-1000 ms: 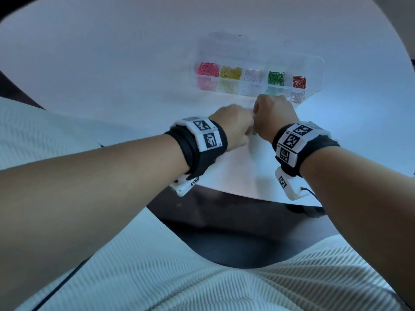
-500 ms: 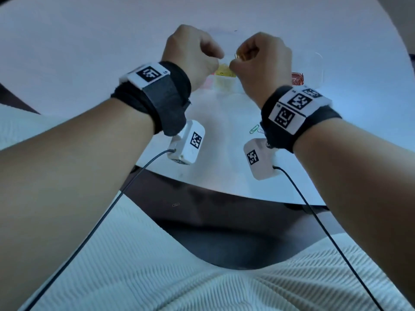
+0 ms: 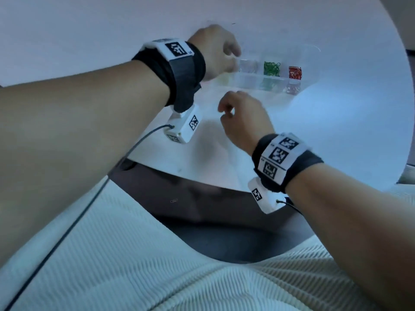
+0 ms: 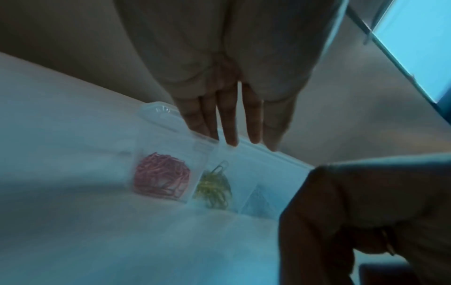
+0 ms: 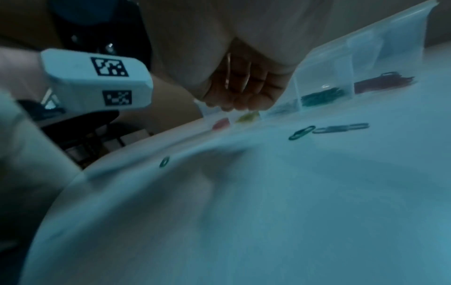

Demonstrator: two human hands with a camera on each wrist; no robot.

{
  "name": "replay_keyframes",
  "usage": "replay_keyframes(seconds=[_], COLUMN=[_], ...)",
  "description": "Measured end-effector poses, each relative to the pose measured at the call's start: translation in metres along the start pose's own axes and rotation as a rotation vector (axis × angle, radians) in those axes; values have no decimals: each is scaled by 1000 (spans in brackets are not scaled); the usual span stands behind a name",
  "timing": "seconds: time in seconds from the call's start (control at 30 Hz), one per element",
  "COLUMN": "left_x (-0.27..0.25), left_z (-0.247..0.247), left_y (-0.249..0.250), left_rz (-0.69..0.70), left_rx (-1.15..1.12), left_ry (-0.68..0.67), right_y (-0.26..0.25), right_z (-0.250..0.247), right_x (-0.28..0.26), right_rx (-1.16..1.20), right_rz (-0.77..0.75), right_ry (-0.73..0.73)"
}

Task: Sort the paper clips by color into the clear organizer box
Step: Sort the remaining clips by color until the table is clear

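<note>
The clear organizer box (image 3: 253,83) stands at the back of the white table, with green clips (image 3: 271,68) and red clips (image 3: 295,72) in its right compartments. My left hand (image 3: 215,52) hovers over its left end, fingers straight (image 4: 230,123) above the pink clips (image 4: 161,178) and yellow clips (image 4: 214,190). One grey-green clip (image 4: 220,166) stands on the yellow pile. My right hand (image 3: 226,113) is lower, in front of the box, fingers curled (image 5: 239,92) round what looks like a thin pale clip (image 5: 228,71).
Loose on the table in front of the box lie a green clip (image 5: 301,133), a pale grey pair (image 5: 340,128) and a small green one (image 5: 164,162). The box lid (image 5: 390,36) stands open behind. The table's near edge (image 3: 202,182) borders a dark floor.
Both hands were raised close together above the box. The left has since opened its fingers over the left compartments, and the right has dropped toward the table in front of the box.
</note>
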State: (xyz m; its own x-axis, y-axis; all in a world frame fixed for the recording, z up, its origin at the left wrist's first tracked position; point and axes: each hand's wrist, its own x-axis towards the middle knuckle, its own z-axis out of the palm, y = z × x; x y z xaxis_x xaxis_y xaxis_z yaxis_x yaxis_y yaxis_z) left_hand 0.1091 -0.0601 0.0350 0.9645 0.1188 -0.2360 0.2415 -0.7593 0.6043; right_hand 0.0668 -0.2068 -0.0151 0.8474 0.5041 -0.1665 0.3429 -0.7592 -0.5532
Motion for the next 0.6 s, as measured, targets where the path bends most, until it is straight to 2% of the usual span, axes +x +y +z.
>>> replay_keyframes(seconds=[0.03, 0.1, 0.23, 0.43, 0.6], left_x=[-3, -8, -18, -20, -15], left_z=[0, -2, -15, -36, -34], left_y=[-1, -4, -16, -36, -50], left_rz=[18, 63, 85, -72, -225], left_rx=[57, 141, 216, 247, 55], left_ry=[-69, -112, -52, 48, 117], right_y=[0, -1, -9, -27, -42], right_z=[6, 16, 29, 41, 43], right_x=[-5, -11, -9, 7, 24], right_rx=[-22, -47, -113, -283, -270], right_rz=[-49, -126, -237, -277, -223], right_ry=[-51, -114, -221, -334, -315])
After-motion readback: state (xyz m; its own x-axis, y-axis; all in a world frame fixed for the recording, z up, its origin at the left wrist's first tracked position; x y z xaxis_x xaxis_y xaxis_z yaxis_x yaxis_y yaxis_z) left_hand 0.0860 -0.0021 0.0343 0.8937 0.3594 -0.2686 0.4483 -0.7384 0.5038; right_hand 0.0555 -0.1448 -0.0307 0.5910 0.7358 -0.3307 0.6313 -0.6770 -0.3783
